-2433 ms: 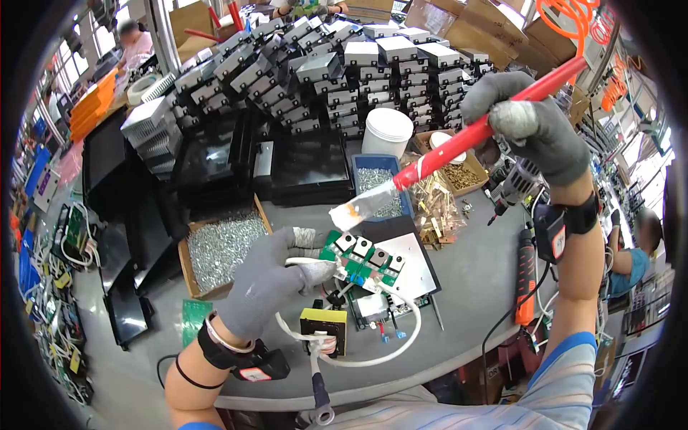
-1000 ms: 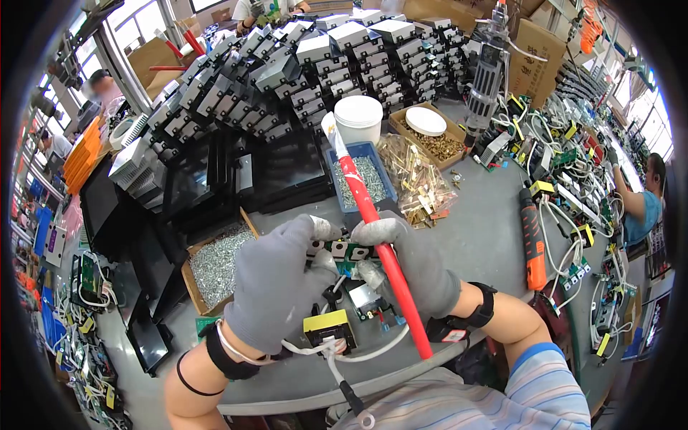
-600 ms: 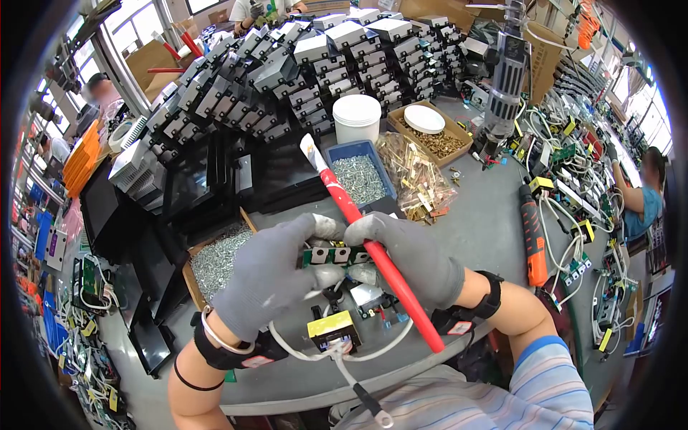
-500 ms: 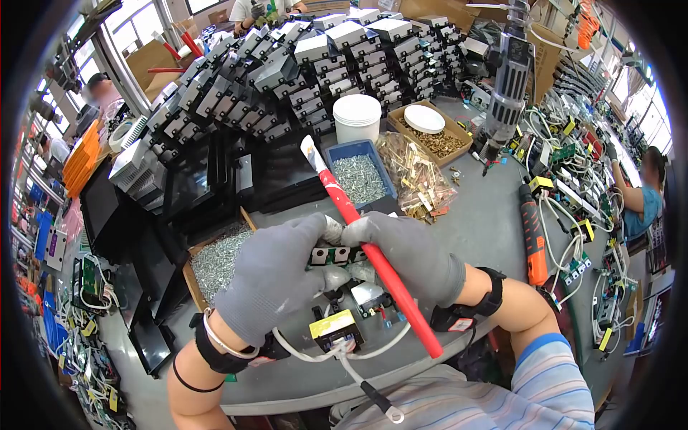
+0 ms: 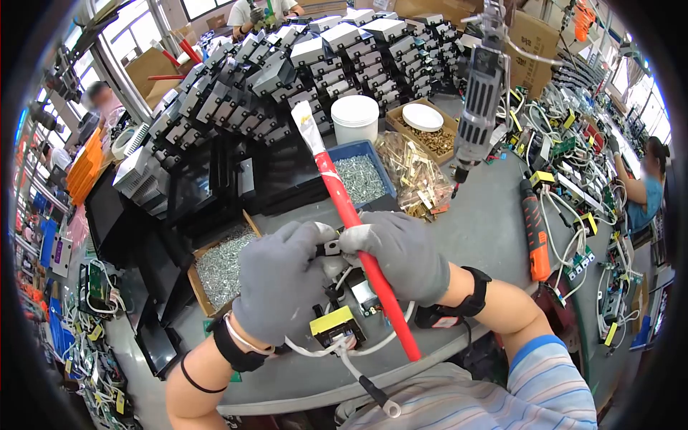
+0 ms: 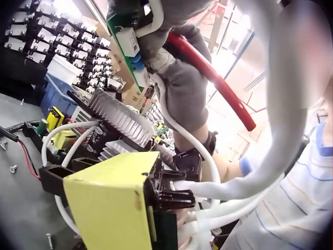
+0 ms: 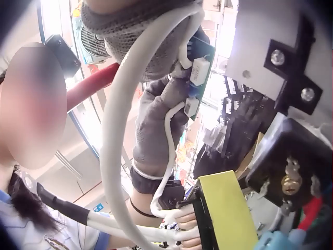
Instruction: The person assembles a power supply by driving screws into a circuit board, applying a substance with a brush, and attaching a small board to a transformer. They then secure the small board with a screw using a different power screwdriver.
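Note:
Both hands wear grey gloves and meet over the workbench. My left hand [image 5: 279, 276] holds one end of a small green circuit board [image 6: 125, 49], largely hidden by the fingers in the head view. My right hand [image 5: 401, 258] grips a red-handled brush [image 5: 369, 265] across its thumb side while its fingers hold the board's other end. The brush's flat, white-smeared tip points up and away. White cables run from the board toward a yellow-wrapped transformer [image 5: 333, 322] below the hands. A finned heat sink [image 6: 117, 114] lies beneath the board in the left wrist view.
Screws fill a cardboard tray [image 5: 204, 301] at left and a blue bin [image 5: 390, 188] ahead. Near them are a white tub [image 5: 355, 118] and a bag of brass parts [image 5: 416, 172]. An electric screwdriver [image 5: 481, 107] hangs at right; an orange-black tool [image 5: 534, 236] lies below it.
The right hand came down from the upper right with the brush and joined the left at the board. Lately both hands shifted slightly; the board shows less, and the hanging screwdriver swung left.

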A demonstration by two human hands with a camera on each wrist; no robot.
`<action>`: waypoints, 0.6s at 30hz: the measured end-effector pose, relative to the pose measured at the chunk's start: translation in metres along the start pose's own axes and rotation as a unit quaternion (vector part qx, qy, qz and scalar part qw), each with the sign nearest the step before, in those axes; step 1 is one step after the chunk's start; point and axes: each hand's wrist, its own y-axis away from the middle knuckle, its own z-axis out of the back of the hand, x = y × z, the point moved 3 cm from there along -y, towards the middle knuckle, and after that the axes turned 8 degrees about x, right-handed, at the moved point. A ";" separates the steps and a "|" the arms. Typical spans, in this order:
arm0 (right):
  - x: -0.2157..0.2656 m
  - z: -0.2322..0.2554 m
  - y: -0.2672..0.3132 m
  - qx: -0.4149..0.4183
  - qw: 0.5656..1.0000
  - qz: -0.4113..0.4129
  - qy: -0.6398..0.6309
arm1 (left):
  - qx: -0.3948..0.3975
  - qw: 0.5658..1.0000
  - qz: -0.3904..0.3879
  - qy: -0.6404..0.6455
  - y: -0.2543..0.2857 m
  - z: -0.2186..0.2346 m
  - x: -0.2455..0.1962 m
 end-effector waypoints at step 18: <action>-0.015 0.008 -0.002 0.135 0.931 -0.193 -0.278 | 0.052 0.979 -0.059 -0.186 -0.009 0.005 -0.012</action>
